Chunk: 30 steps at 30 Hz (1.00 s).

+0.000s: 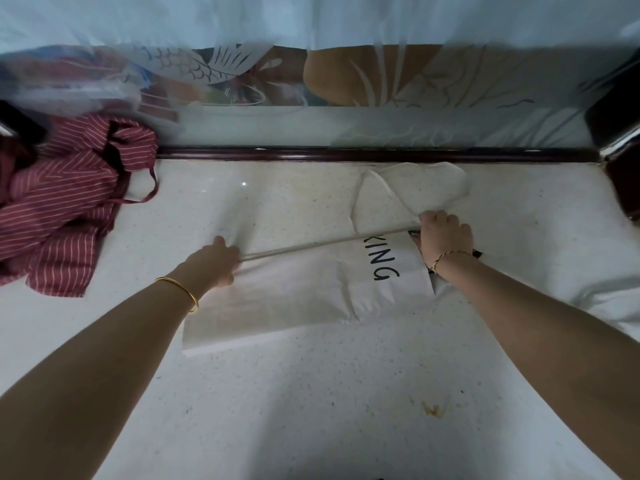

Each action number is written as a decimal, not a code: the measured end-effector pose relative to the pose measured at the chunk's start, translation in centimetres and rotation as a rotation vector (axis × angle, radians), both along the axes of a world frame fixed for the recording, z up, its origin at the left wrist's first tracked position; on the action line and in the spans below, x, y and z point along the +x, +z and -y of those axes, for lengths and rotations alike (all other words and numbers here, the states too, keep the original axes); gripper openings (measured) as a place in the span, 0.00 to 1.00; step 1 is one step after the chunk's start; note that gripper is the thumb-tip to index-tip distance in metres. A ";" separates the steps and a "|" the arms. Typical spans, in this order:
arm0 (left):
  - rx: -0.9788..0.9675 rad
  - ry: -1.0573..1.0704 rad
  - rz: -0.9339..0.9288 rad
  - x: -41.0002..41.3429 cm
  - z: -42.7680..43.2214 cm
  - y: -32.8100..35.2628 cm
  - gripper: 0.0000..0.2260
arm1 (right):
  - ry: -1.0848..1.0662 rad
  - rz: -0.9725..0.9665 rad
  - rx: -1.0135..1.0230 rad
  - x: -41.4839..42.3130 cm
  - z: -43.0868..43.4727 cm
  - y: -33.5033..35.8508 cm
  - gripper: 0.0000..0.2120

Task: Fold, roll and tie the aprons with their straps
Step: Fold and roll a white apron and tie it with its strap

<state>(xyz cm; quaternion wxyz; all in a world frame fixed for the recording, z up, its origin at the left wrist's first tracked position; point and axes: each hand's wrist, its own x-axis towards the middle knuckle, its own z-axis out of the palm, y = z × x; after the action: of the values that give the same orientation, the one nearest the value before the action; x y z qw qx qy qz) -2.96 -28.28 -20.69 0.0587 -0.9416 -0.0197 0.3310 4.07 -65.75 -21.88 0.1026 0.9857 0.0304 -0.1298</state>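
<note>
A cream apron (284, 299) with black letters lies folded flat on the speckled white counter (311, 393). Its bib end (415, 188) reaches toward the back rail. One thin cream strap (311, 245) runs taut across the apron between my two hands. My left hand (218, 261) grips the strap's left end, fingers curled. My right hand (445, 237) holds the strap's other end at the apron's right edge, pressing down on the cloth by the lettering. A crumpled red apron with white stripes (62, 209) lies at the far left, its strap looped on the counter.
A dark wooden rail (346, 154) and a frosted glass panel (346, 91) with fish and plant designs close the counter's far side. A dark object (623, 188) stands at the right corner. A small yellowish stain (433, 408) marks the near counter.
</note>
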 end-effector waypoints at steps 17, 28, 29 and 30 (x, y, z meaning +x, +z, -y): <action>0.022 -0.111 0.209 -1.6 1.6 -0.2 0.07 | 0.125 -0.204 -0.053 -4.3 0.2 1.5 0.15; 0.132 -0.037 0.183 -2.2 2.4 0.8 0.12 | 0.079 -0.234 0.018 -3.2 1.5 0.4 0.15; 0.183 -0.058 0.194 -2.2 3.3 1.4 0.14 | 0.068 -0.223 0.038 -3.3 1.5 0.5 0.14; 0.219 -0.100 0.229 -2.1 4.8 1.9 0.16 | 0.055 -0.212 0.068 -3.6 1.6 0.6 0.14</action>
<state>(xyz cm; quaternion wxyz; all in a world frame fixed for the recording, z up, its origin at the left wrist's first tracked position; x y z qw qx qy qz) -5.04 -33.08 -18.77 0.1744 -0.9610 -0.0154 0.2142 0.49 -67.34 -21.28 0.0689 0.9681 0.0726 -0.2296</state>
